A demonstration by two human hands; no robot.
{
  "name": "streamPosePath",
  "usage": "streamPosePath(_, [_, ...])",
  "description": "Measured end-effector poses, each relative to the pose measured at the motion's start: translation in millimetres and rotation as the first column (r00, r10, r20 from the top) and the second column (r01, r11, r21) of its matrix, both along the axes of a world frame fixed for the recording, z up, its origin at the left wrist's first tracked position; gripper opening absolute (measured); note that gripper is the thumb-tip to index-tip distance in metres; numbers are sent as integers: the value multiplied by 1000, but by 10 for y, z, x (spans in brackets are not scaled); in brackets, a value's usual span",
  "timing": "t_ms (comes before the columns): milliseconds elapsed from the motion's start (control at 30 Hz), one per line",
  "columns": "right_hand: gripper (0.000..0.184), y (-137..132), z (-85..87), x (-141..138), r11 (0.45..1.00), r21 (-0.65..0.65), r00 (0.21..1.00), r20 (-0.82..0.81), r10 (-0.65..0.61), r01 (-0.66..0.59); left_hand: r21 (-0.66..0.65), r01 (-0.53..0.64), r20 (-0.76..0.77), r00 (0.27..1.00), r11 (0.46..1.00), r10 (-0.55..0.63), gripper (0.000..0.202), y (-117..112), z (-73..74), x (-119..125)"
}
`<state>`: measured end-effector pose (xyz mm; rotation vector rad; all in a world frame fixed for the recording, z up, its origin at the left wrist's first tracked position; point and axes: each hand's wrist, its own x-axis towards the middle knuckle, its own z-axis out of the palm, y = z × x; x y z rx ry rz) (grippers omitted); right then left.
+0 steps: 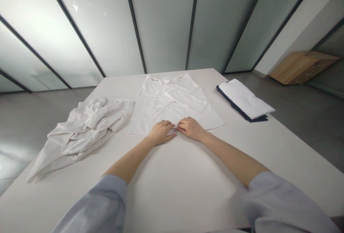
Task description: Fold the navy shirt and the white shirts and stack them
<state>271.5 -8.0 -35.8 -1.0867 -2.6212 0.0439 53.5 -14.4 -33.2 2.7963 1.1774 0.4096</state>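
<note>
A white shirt [185, 100] lies spread on the white table, its collar end at the far side and its hem towards me. At the middle of the near hem, my left hand [161, 132] has its fingers closed on the edge of the cloth. Close beside it on the right, my right hand [190, 128] pinches the same hem. The two hands almost meet, and the fingertips partly hide the fabric between them. Loose wrinkles and folded sleeve parts show across the shirt's middle.
To the left, a crumpled white garment [88, 129] hangs partly over the table's edge. On the right, a folded white cloth [244, 98] rests on a dark blue folded piece [259, 119]. Frosted glass panels [163, 22] stand behind the table [182, 190]; a wooden cabinet [298, 66] is at far right.
</note>
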Motion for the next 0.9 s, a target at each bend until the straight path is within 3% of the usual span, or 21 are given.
streamPosePath(200, [33, -18, 23, -14, 1000, 10, 1000, -8, -30, 30, 27, -22, -32, 999, 999, 23, 21, 50, -43, 8])
streamPosePath(300, [32, -27, 30, -22, 999, 19, 999, 23, -43, 42, 50, -46, -55, 997, 998, 49, 22, 62, -48, 9])
streamPosePath(433, [16, -16, 44, -8, 997, 4, 992, 95, -77, 77, 61, -75, -70, 994, 995, 79, 24, 54, -40, -4])
streamPosePath(533, [17, -3, 58, 0, 995, -11, 989, 112, -100, 102, 53, -66, -45, 997, 996, 68, 21, 38, -43, -7])
streamPosePath(633, [18, 0, 66, -13, 991, -16, 985, 111, -133, 136, 38, -74, -29, 997, 997, 75, 31, 29, -48, 22])
streamPosePath(733, [18, -3, 69, 3, 988, -6, 978, 146, -152, 154, 3, -84, -98, 992, 997, 83, 27, 39, -26, 42])
streamPosePath(900, [30, 22, 110, 294, 976, 20, 946, 241, -215, 217, 28, -158, -229, 960, 987, 160, 40, 46, 82, -250])
